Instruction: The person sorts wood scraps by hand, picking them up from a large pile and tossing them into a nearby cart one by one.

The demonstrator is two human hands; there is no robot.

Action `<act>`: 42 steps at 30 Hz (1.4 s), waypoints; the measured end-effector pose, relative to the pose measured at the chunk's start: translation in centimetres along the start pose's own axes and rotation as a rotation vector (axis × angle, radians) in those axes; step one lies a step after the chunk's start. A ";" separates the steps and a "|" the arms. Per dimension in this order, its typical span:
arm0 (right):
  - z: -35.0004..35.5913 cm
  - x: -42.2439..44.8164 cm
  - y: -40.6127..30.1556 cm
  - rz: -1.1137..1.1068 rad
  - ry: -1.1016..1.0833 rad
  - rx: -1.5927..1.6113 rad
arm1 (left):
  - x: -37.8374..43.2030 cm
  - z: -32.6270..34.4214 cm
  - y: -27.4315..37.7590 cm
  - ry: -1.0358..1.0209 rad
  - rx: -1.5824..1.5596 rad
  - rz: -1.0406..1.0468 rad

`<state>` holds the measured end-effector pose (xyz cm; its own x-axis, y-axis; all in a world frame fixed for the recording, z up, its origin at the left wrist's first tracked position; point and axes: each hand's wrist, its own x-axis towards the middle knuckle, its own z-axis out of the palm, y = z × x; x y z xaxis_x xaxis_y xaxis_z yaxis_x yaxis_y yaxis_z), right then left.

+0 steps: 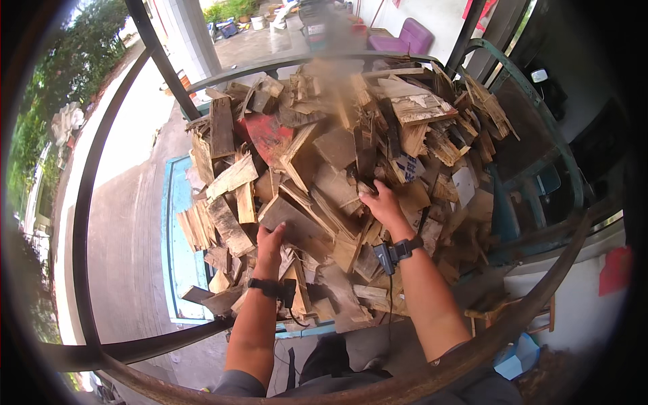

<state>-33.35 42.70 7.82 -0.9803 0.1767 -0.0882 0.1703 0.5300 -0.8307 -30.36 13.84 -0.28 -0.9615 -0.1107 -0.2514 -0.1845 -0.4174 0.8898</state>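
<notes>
A large heap of broken plywood and split wood pieces fills a blue metal cart bed [186, 283] before me. My left hand [270, 243] is on the near left corner of a flat brown plywood board [298, 228], thumb on top and fingers hidden below the edge. My right hand [382, 200] has its thumb and forefinger at the end of a dark, splintered wood piece [365, 157] near the heap's middle. Each wrist wears a black strap with a small device and cable. A red-faced board [267, 136] lies farther back in the heap.
Dark metal frame bars [86, 202] curve around the left side and the near edge. A green tubular rail [562, 136] stands at the right. Beyond the heap is a purple seat [405, 38]. A blue container [521, 357] sits low at the right.
</notes>
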 end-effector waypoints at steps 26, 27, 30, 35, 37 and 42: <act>-9.9 -11.4 3.7 0.448 0.047 1.075 | -9.9 2.4 1.4 0.337 -0.203 0.024; -10.1 -12.8 5.0 0.450 0.060 1.082 | -10.5 1.5 0.8 0.358 -0.229 0.010; -10.6 -16.7 8.2 0.506 0.170 1.136 | -12.6 -1.4 -0.1 0.413 -0.260 -0.040; -13.0 -24.9 9.6 0.518 0.285 1.294 | -19.4 -3.7 0.2 0.346 -0.338 -0.031; -14.7 -28.4 10.8 0.431 0.068 1.171 | -21.3 -5.1 -0.5 0.363 -0.295 -0.016; -18.3 -39.4 16.0 0.555 0.075 1.005 | -28.5 -4.8 -3.9 0.035 -0.232 0.004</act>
<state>9.83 59.37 8.03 -0.7812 0.2455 -0.5740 0.3867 -0.5314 -0.7537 -1.27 14.29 1.60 -0.9537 -0.1427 -0.2649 -0.1251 -0.6125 0.7805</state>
